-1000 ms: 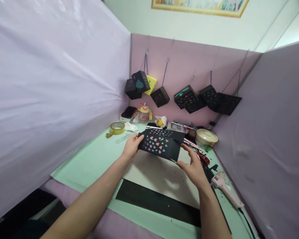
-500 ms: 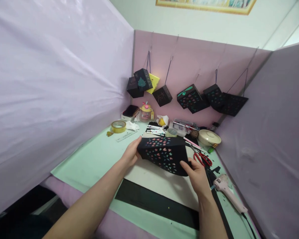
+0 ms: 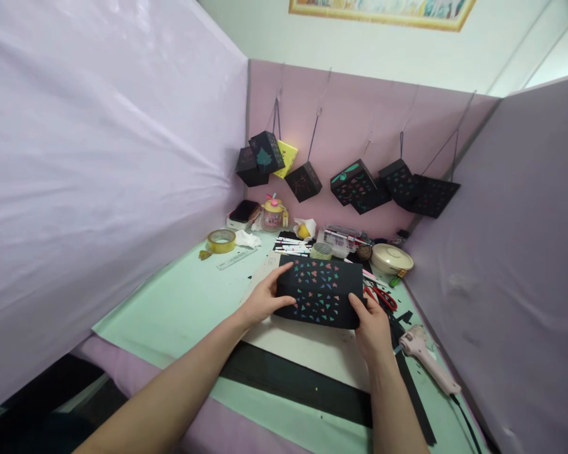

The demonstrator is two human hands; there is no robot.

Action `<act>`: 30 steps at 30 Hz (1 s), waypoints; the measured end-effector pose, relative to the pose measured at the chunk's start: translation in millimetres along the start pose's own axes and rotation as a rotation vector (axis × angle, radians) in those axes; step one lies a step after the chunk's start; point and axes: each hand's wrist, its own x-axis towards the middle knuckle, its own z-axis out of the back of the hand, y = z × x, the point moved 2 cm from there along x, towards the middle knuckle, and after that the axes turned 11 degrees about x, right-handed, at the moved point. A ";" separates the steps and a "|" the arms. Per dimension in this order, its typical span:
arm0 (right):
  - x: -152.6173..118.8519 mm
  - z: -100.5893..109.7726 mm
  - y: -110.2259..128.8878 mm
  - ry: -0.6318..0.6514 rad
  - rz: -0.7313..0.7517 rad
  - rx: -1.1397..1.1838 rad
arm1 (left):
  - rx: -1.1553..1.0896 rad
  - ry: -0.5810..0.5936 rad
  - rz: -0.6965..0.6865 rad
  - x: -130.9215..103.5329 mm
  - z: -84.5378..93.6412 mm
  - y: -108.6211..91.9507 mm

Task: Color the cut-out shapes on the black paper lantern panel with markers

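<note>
A black folded card piece (image 3: 319, 291), dotted with small pink, green and blue hearts, stars and triangles, is between my two hands above a white board (image 3: 307, 347). My left hand (image 3: 265, 297) grips its left edge, thumb and forefinger on the front face and the other fingers out of sight. On the right edge, my right hand (image 3: 370, 315) pinches the card with the thumb in front. A wide black strip (image 3: 293, 381) lies across the board's near side. Red-handled scissors (image 3: 382, 296) lie just beyond my right hand.
A pink glue gun (image 3: 428, 359) with a cord lies at right. Yellow tape (image 3: 221, 241), a clear ruler (image 3: 236, 258), markers (image 3: 293, 246) and a lidded cream bowl (image 3: 392, 260) sit farther back. Black decorated boxes (image 3: 355, 183) hang on the pink back panel (image 3: 345, 94).
The black card has turned so that its patterned faces look more squarely toward me. My left hand has shifted right and its thumb now shows on the front.
</note>
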 end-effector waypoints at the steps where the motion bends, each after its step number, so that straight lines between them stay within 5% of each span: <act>1: -0.6 -0.6 1.7 -0.004 0.031 -0.020 | 0.088 -0.018 -0.023 0.0 0.3 3.2; 8: -5.7 -5.3 16.2 0.082 0.373 -0.301 | 0.412 -0.099 -0.099 -0.7 5.1 5.4; 19: -10.6 -7.3 21.6 0.208 0.478 -0.593 | 0.647 -0.113 -0.173 -5.4 2.4 -11.7; 26: -8.6 -6.6 15.2 0.117 0.672 -0.866 | 0.781 -0.234 -0.211 -7.8 0.0 -10.1; 30: -12.1 -10.5 15.7 0.076 0.725 -0.828 | 0.746 -0.266 -0.232 -8.1 -0.4 -9.5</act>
